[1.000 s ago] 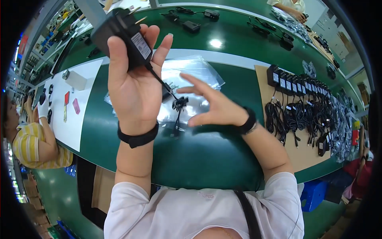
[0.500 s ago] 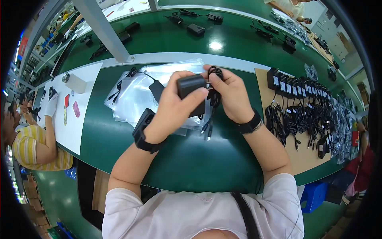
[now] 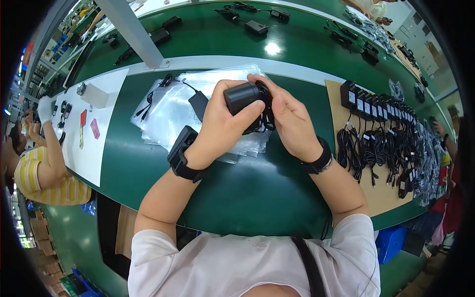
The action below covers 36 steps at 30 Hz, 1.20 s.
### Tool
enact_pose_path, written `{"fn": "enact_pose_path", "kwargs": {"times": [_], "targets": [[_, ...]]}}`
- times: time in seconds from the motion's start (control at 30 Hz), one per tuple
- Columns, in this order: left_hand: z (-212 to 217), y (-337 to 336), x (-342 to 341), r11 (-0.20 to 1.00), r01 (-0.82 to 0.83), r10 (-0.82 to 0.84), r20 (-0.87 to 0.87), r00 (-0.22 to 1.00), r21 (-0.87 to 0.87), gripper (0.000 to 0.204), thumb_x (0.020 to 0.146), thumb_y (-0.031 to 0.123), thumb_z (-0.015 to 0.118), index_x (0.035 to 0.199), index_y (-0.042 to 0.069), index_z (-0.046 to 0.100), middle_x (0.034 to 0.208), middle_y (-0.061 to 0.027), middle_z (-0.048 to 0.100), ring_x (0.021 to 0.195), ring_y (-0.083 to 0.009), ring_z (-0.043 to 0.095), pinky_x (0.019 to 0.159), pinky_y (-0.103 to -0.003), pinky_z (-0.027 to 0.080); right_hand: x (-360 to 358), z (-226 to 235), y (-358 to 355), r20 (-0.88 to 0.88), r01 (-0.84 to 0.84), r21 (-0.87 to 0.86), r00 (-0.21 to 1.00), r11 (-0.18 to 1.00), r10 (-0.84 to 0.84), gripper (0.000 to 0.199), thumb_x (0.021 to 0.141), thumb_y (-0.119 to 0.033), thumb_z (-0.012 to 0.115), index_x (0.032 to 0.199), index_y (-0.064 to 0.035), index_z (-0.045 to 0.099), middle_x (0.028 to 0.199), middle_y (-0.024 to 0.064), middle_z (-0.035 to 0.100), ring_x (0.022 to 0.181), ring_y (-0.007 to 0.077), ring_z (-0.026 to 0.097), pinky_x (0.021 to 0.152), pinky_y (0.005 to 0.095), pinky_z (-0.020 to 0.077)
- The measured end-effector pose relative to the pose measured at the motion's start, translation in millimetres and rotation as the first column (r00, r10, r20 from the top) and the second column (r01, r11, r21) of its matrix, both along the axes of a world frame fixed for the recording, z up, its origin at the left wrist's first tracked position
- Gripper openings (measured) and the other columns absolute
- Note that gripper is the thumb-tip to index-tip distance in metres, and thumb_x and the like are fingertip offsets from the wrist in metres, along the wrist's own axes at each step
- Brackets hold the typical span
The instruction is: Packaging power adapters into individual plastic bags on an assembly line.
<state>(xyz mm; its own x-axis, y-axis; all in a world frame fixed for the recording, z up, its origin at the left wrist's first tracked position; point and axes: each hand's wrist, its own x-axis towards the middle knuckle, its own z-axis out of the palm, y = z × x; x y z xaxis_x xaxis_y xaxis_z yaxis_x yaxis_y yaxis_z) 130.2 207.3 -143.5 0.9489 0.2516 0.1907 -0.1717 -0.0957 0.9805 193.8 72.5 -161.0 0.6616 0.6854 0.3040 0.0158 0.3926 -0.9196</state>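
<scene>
A black power adapter (image 3: 241, 97) is gripped in my left hand (image 3: 222, 119), its thumb lying across the adapter's lower side. Against the adapter's right side, my right hand (image 3: 293, 119) closes round its bundled black cable (image 3: 267, 111). Both hands are raised over a stack of clear plastic bags (image 3: 170, 116) on the green table. Another black adapter (image 3: 199, 105) with its cable rests on those bags, just left of my left hand. The fingers behind the held adapter are partly hidden.
Several black adapters with coiled cables (image 3: 373, 148) line a brown board (image 3: 383, 198) at right, beside a heap of bagged items (image 3: 429, 163). At left, a co-worker in a yellow striped top sits by a white sheet (image 3: 106, 136). A metal post (image 3: 131, 32) rises behind.
My right hand has moved in against the adapter, and the cable ends that hung down are now gathered beside it. The co-worker's gloved hand at left has lifted away from the white sheet.
</scene>
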Motion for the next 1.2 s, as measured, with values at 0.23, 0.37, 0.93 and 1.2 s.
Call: {"fn": "enact_pose_path", "kwargs": {"times": [0.23, 0.37, 0.93, 1.2], "targets": [[-7, -3, -5, 0.989, -0.130, 0.131, 0.011, 0.991, -0.071, 0.046, 0.062, 0.006, 0.078, 0.094, 0.003, 0.045, 0.084, -0.0056, 0.056, 0.077, -0.0104, 0.056, 0.066, -0.025, 0.049, -7, -8, 5, -0.029, -0.125, 0.074, 0.991, 0.989, 0.127, 0.063, 0.093, -0.037, 0.039, 0.138, 0.0028, 0.018, 0.144, 0.0094, 0.021, 0.129, 0.0180, 0.025, 0.106, 0.0312, 0.0159], [-1, 7, -4, 0.875, -0.429, 0.241, 0.566, 0.789, 0.225, 0.050, 0.060, 0.002, 0.079, 0.097, 0.003, 0.045, 0.091, -0.0093, 0.055, 0.074, -0.0134, 0.058, 0.064, -0.023, 0.049, -11, 3, 7, 0.106, 0.385, -0.022, 0.919, 0.923, -0.380, 0.043, 0.093, -0.027, 0.042, 0.128, -0.0008, 0.041, 0.120, 0.0139, 0.051, 0.112, 0.0195, 0.048, 0.094, 0.0335, 0.0373], [-18, -10, -14, 0.981, -0.176, 0.102, 0.547, 0.831, 0.085, 0.053, 0.064, 0.000, 0.075, 0.102, 0.003, 0.038, 0.092, -0.0108, 0.056, 0.079, -0.0153, 0.060, 0.069, -0.027, 0.050, -10, 2, -5, -0.673, -0.064, 0.056, 0.735, 0.996, 0.085, 0.028, 0.091, -0.011, 0.045, 0.113, 0.0041, 0.051, 0.106, 0.0079, 0.057, 0.094, 0.0131, 0.056, 0.084, 0.0264, 0.0441], [-6, -10, 2, 0.903, -0.154, 0.267, 0.243, 0.933, -0.402, 0.044, 0.069, 0.000, 0.071, 0.100, 0.001, 0.039, 0.087, -0.0088, 0.060, 0.076, -0.0122, 0.060, 0.069, -0.025, 0.050, -28, 3, 3, -0.330, 0.152, 0.042, 0.935, 0.988, -0.130, 0.042, 0.094, -0.022, 0.043, 0.126, 0.0056, 0.040, 0.117, 0.0110, 0.052, 0.106, 0.0145, 0.050, 0.091, 0.0271, 0.0395]]}}
